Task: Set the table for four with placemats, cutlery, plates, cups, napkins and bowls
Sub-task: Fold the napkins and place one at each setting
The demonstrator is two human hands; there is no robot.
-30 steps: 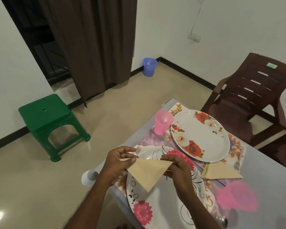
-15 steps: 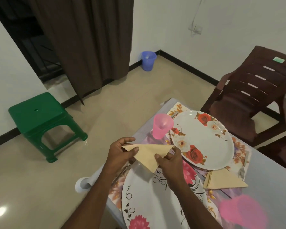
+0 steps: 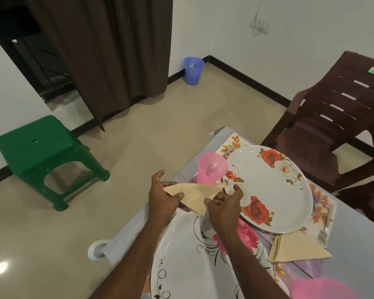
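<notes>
The folded napkin (image 3: 194, 194) is pinched at one corner by the left hand (image 3: 162, 203) and merely touched by the thumb of the spread right hand (image 3: 225, 207), above the table's (image 3: 356, 234) left edge beside the pink cup (image 3: 212, 169), probably for placement there

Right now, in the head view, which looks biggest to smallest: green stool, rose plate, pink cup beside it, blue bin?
1. green stool
2. rose plate
3. pink cup
4. blue bin
Cup and bin are close; the cup is nearer the camera, so that pair is unsure.
</notes>
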